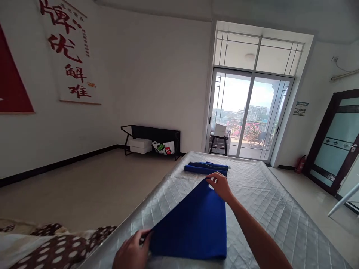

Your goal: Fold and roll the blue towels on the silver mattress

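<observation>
Here's the blue cloth (190, 228), on the quilted silver mattress (260, 198) right in front of me, its slanting edge drawn straight between my two grips. My right grip (221, 186) is closed in a pinch on the far corner, and there's the weak spot: only fingertips on a small bit of fabric, so a sharp tug could pop it free, and that edge would go slack and crease. My left grip (131, 251) is pinching the near-left corner, low in view. If it pulls harder than the right, I'd expect the whole piece to skew, because that silver cover looks slick and may not hold the cloth in place.

Look at the near edge, lying on the cover: a quick lift could curl it under. Just beyond my right knuckles sits the folded blue bundle (206, 169), close enough that a forward reach might nudge it and loosen its layers. Farther out on the left, the spotted bedding (60, 248) lies near my left forearm's side; a wide swing that way could brush it.
</observation>
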Demonstrator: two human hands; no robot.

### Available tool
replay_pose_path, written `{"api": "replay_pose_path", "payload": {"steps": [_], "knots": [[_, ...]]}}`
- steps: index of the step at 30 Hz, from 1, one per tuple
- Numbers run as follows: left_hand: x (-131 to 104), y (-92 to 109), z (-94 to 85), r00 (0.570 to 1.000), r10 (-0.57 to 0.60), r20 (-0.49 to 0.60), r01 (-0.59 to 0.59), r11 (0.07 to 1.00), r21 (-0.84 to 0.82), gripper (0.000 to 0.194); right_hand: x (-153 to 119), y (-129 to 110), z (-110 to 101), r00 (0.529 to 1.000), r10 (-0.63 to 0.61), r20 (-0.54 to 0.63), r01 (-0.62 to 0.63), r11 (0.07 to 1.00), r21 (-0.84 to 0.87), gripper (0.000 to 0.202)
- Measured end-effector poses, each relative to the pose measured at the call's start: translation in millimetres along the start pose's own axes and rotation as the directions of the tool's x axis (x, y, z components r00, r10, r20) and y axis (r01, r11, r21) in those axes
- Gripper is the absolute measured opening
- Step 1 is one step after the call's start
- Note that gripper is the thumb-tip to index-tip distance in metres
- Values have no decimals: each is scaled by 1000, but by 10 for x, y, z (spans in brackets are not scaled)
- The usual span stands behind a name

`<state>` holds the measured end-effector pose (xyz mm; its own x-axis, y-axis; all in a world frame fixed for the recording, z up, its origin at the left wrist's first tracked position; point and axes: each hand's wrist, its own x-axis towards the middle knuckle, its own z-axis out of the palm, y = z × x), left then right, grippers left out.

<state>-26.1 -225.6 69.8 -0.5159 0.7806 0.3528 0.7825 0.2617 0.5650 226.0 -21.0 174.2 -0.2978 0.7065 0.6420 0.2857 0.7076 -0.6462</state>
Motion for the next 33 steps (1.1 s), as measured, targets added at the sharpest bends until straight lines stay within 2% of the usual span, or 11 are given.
{"api": "replay_pose_path", "payload": {"steps": [2,4,8,10,12,15,19,22,25,27,33], "knots": [[51,287,-159,995,72,-73,-76,995,-60,38,-92,-109,-355,994,-13,-110,14,1000,10,23],[128,580,-312,962,217,-168,-227,973,-38,43,-170,-225,-674,971,-4,-238,10,1000,26,23],[280,1203,-612,803,516,-297,-492,856,157,53,-259,-483,-1246,907,109,-406,-56,989,141,29],[334,1497,-768,736,614,-285,-580,789,202,51,-292,-613,-1497,867,196,-458,-105,971,216,34],[372,1752,-912,699,668,-255,-635,744,208,47,-338,-722,-1707,832,244,-498,-123,956,265,38],[403,2055,-1073,702,674,-229,-654,738,169,46,-428,-829,-1936,799,247,-548,-95,952,290,41],[415,2355,-1184,793,592,-142,-606,792,-80,40,-529,-892,-2159,759,223,-612,-41,954,297,40],[444,2507,-1209,842,538,37,-493,796,-351,43,-564,-922,-2321,718,221,-660,-21,955,297,37],[478,2610,-1195,808,554,200,-372,744,-556,52,-588,-948,-2463,684,191,-704,-3,966,259,34],[478,2669,-1175,782,572,246,-333,718,-612,55,-609,-958,-2533,669,167,-725,-1,974,225,33],[355,2843,-1143,771,602,207,-386,701,-600,52,-673,-920,-2681,632,145,-761,5,982,191,33]]}}
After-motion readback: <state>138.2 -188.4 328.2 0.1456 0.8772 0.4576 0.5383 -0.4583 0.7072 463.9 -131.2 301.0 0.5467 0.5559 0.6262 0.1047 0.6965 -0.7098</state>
